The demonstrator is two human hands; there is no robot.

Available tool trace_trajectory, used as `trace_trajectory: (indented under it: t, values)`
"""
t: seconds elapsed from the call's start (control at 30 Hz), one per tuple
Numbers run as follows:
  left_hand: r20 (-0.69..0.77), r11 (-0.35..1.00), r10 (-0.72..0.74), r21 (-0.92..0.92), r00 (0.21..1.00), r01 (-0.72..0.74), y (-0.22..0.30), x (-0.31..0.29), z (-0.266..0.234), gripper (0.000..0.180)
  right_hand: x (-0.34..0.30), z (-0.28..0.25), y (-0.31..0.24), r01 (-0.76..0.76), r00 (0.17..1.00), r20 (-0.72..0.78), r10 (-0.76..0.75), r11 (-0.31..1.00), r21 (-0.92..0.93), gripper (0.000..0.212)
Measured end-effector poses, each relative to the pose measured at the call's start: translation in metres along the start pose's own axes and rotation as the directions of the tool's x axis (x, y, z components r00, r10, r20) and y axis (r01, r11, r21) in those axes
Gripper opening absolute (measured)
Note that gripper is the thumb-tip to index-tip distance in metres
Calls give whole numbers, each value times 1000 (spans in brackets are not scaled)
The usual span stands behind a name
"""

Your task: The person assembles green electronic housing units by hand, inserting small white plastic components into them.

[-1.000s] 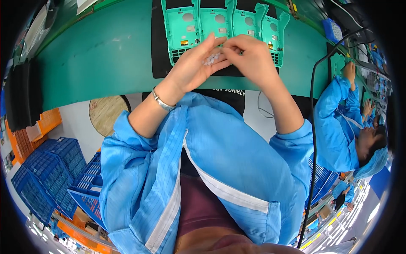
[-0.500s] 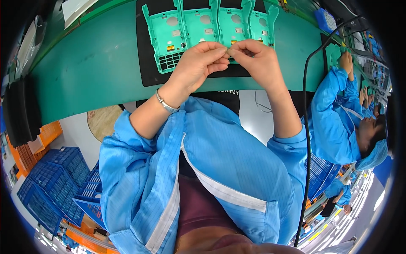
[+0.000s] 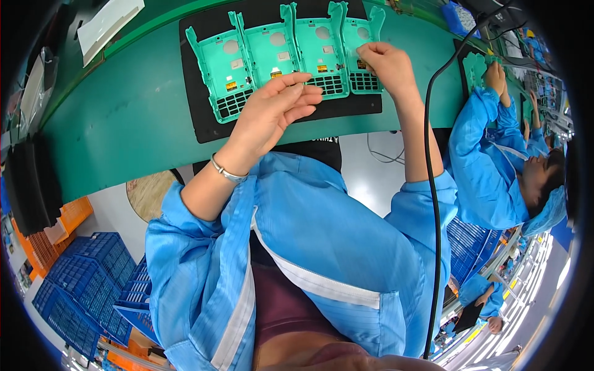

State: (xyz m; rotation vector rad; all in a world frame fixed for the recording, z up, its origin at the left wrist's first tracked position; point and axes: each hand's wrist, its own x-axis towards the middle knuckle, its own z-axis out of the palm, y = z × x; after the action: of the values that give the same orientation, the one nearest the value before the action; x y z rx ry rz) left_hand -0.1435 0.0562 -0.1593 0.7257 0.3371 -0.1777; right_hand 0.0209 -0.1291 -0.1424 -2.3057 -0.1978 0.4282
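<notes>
Several turquoise plastic housings [image 3: 266, 54] lie side by side on a black mat [image 3: 199, 117], each with a grid of slots along its near edge and a small yellow label inside. My left hand [image 3: 278, 105] hovers over the near part of the middle housings, its fingers loosely bent and apart, with nothing visible in them. Over the rightmost housing [image 3: 365, 34], my right hand [image 3: 390, 67] has thumb and forefinger pinched together at its inside. Whatever those fingertips hold, if anything, is too small to make out.
A black cable [image 3: 431, 123] hangs down across the right side. At the right, a co-worker in a blue sleeve [image 3: 476, 136] handles a similar turquoise part [image 3: 474, 69]. Blue crates [image 3: 80, 278] and an orange crate [image 3: 74, 216] stand low at the left. A white sheet [image 3: 108, 28] lies at the far left.
My hands, fingertips together before, have come apart. The right one has moved to the rightmost housing; the left one has loosened its pinch. The view has shifted slightly.
</notes>
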Motion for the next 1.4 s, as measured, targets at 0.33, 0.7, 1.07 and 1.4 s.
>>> trace_trajectory:
  t: [0.33,0.7,1.07,1.4]
  values:
    - [-16,997,76,10,997,-76,13,-8,-11,25,24,1,1,-37,987,153,43,998,-42,22]
    - [-87,991,104,89,991,-97,14,-10,-29,21,35,5,-3,-17,975,221,38,995,-95,21]
    - [-33,998,59,-12,998,-59,16,1,-33,24,4,18,29,506,804,-120,-582,776,-376,18]
    - [-56,979,116,-163,992,-124,22,2,-32,35,-16,34,26,504,708,-74,-702,577,-643,37]
